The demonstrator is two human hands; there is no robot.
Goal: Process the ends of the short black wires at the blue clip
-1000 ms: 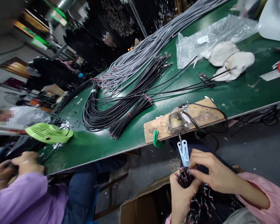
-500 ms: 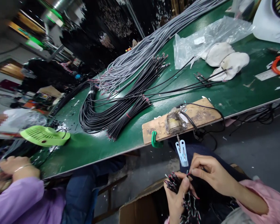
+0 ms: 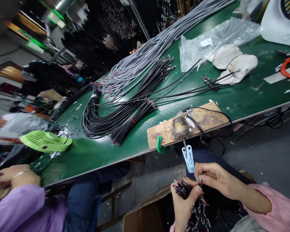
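My left hand (image 3: 183,206) is wrapped round a bundle of thin black cables (image 3: 198,216) with red, white and black wire ends. The bundle's tips poke out above the fingers, and more cable hangs below the palm. My right hand (image 3: 218,180) is closed in a pinch on a wire end beside the left thumb; the fingers partly hide it. Just above both hands, a light-blue clothespin (image 3: 188,161) sits on a thin metal shaft. That shaft juts from a small dusty motor-like block (image 3: 180,127) on a wooden board (image 3: 157,133).
A green clamp (image 3: 160,145) grips the board at the green table's (image 3: 87,164) edge. Black cables (image 3: 118,119), grey cables (image 3: 140,61), white gloves (image 3: 241,64) and orange-handled scissors (image 3: 288,69) lie there. A lime-green fan (image 3: 45,140) and a purple-sleeved co-worker (image 3: 26,206) are left. A cardboard box (image 3: 142,219) stands below.
My right hand has shifted slightly left and now pinches closer to the left thumb. The left hand has tilted a little with the bundle. The co-worker's hands have moved slightly left.
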